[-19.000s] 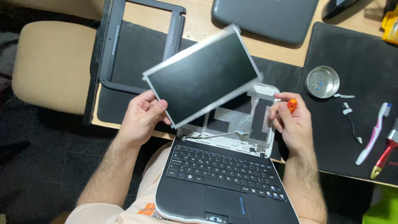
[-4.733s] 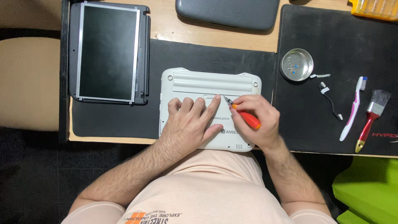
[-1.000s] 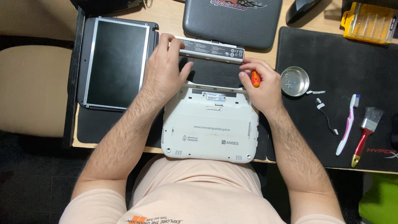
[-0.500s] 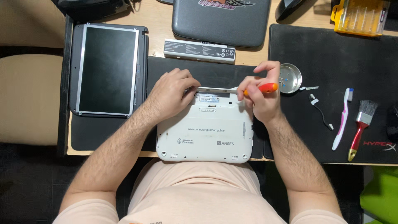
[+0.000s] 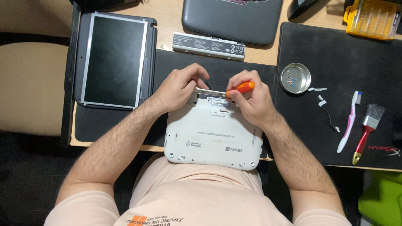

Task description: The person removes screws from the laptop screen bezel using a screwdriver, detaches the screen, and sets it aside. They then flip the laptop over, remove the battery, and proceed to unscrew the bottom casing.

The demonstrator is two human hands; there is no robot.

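Starting at the left, we see a loose screen panel point(image 5: 112, 60) lying flat in its frame, well apart from our hands. Our left hand point(image 5: 181, 87) is curled, fingertips pressing on the far edge of the small white laptop point(image 5: 213, 136), which lies upside down on the black mat point(image 5: 125, 121) right in front of us. We judge the laptop's plastic shell stiff but fairly light and smooth, so it could slide; bracing it at that far edge, or gripping its two short sides, seems safest. Beyond it lies a long grey battery point(image 5: 208, 45). Our right hand point(image 5: 251, 100) is closed around an orange screwdriver point(image 5: 239, 88), tip at the open bay. Further right sit a small metal dish point(image 5: 295, 78) of screws, a toothbrush point(image 5: 349, 121) and a paintbrush point(image 5: 367, 125).
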